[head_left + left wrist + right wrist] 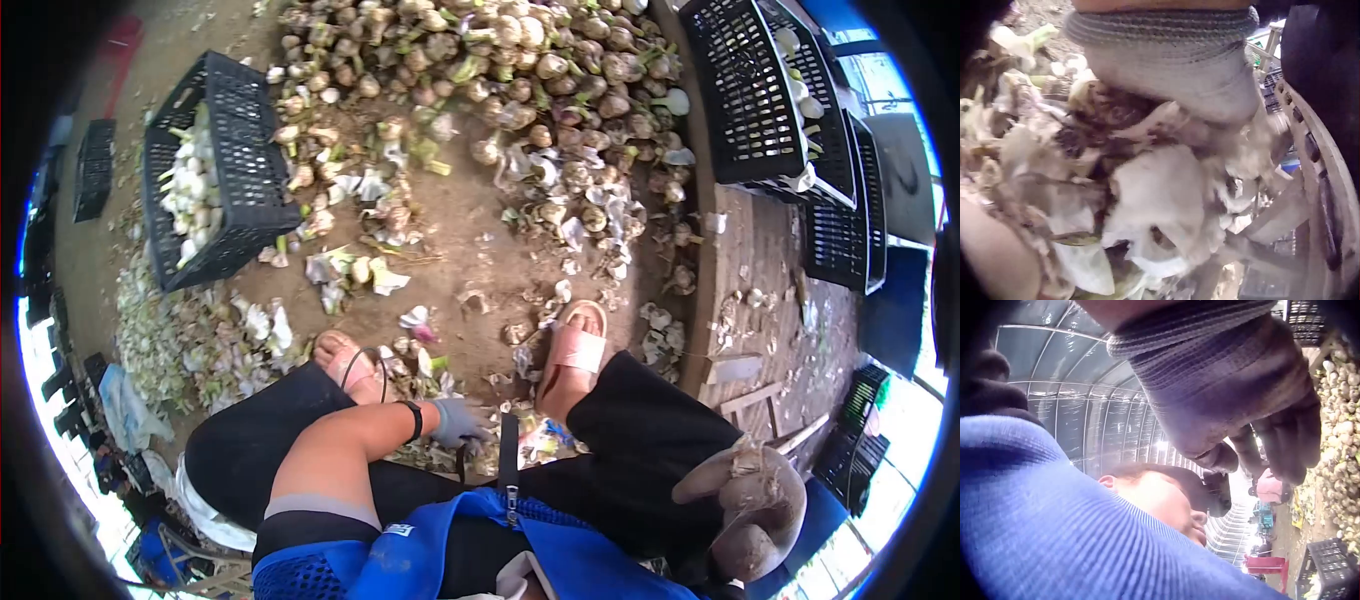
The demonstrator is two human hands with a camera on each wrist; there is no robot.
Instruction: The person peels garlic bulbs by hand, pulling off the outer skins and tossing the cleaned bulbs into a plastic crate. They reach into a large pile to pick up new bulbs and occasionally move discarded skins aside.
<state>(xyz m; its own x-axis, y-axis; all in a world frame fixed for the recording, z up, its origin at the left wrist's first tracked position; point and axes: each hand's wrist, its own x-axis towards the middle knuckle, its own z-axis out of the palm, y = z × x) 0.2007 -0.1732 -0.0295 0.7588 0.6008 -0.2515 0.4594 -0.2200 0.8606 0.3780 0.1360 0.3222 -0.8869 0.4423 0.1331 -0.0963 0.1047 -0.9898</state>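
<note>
My left hand, in a grey knitted glove, reaches down between the legs to loose garlic skins. In the left wrist view its glove is over a heap of dry skins; the fingers are hidden and blurred, so I cannot tell whether they hold anything. Raised at the right, over the dark trouser leg, is my right hand in a soiled glove. Seen in the right wrist view, its fingers hang loosely bent with nothing between them and the thumb.
A big pile of garlic bulbs lies ahead. At the left stands a black crate with trimmed white garlic. Stacked black crates sit on planks at the right. Pink sandals are on the feet, with skins scattered around.
</note>
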